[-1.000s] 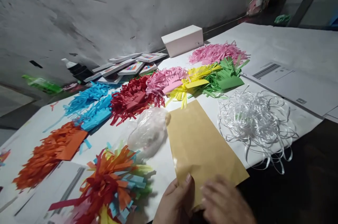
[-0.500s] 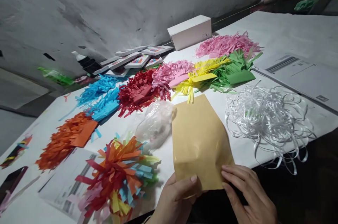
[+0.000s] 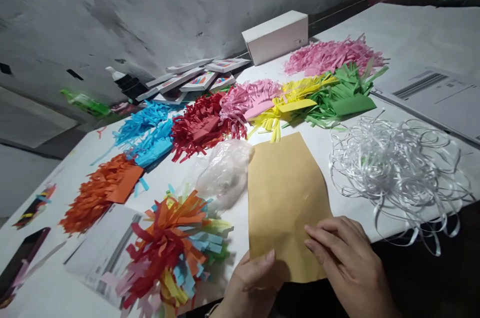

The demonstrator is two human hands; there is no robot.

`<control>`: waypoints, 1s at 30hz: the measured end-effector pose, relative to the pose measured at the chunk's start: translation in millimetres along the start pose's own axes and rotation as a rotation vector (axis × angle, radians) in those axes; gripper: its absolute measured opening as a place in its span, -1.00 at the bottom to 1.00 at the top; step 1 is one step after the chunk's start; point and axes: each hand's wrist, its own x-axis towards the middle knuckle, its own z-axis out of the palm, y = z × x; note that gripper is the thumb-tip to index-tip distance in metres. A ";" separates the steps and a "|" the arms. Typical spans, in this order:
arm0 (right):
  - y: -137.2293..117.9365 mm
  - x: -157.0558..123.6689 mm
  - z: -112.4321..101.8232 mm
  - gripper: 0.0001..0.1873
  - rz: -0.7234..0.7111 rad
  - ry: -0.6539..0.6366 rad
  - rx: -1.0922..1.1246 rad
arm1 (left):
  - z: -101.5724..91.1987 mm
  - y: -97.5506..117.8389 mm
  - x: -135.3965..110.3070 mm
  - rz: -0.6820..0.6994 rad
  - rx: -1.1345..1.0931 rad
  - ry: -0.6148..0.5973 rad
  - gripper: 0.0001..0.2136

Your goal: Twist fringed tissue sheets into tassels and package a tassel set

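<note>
At the near edge of a white-covered table point(image 3: 159, 173), brown paper point(image 3: 287, 190) calls for an even, gentle hold: the left hand point(image 3: 255, 278) grips its near end, thumb on top; the right hand point(image 3: 348, 258), fingertips bunched over the lower right, any pinch unconfirmed, would best press lightly. Plain and tan, the paper bows slightly.

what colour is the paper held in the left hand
The paper in the left hand is plain tan, shown best in the head view.

L hand point(image 3: 252, 282) thumb uppermost, fingers prob. curled; R hand point(image 3: 349, 261) thumb nr index.
</note>
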 end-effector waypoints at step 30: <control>-3.8 6.6 5.5 -0.71 -0.127 0.014 -0.057 | -11.2 -1.0 5.4 -0.080 -0.069 0.040 -0.71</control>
